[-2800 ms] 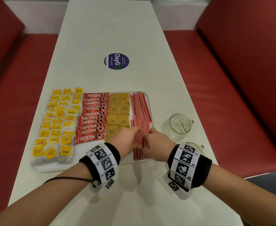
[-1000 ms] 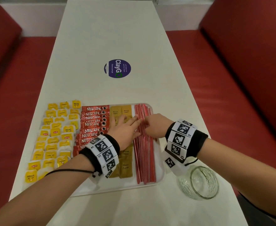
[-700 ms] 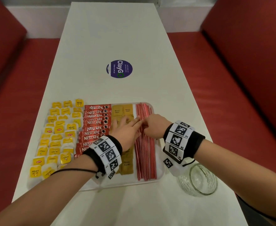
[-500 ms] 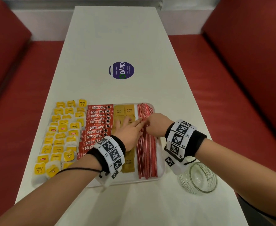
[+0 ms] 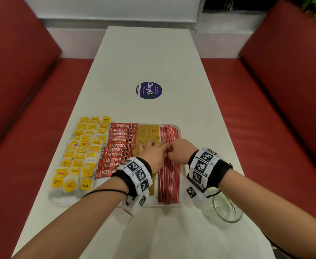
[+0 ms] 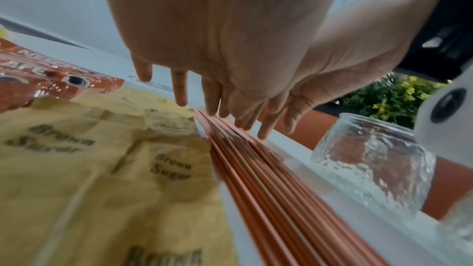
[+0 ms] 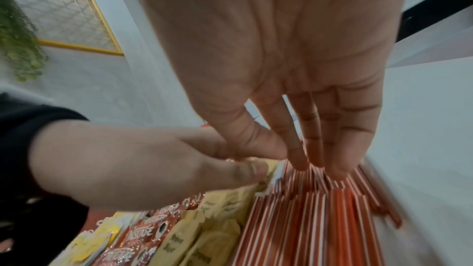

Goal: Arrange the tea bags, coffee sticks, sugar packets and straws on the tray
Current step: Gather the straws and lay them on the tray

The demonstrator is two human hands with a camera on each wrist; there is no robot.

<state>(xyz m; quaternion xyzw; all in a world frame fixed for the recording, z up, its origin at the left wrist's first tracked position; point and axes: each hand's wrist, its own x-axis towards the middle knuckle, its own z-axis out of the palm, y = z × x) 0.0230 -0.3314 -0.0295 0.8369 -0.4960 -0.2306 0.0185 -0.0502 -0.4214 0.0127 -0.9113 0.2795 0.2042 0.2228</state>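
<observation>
A white tray (image 5: 63, 202) holds yellow tea bags (image 5: 82, 156) at the left, then red coffee sticks (image 5: 119, 146), brown sugar packets (image 5: 147, 130) and red-and-white straws (image 5: 169, 180) at the right. My left hand (image 5: 155, 152) lies flat over the sugar packets, its straight fingers against the left edge of the straws (image 6: 268, 189). My right hand (image 5: 178, 148) is beside it, straight fingertips down on the straws (image 7: 320, 219). Neither hand holds anything. The sugar packets under my left hand are hidden in the head view.
A clear glass jar (image 5: 221, 212) stands on the white table just off the tray's near right corner, under my right wrist. A round purple sticker (image 5: 149, 90) lies farther up the table. Red benches (image 5: 274, 128) run along both sides.
Both hands moved from the near end of the straws up to their far half. Over the last second they have stayed there while the head view tilted up.
</observation>
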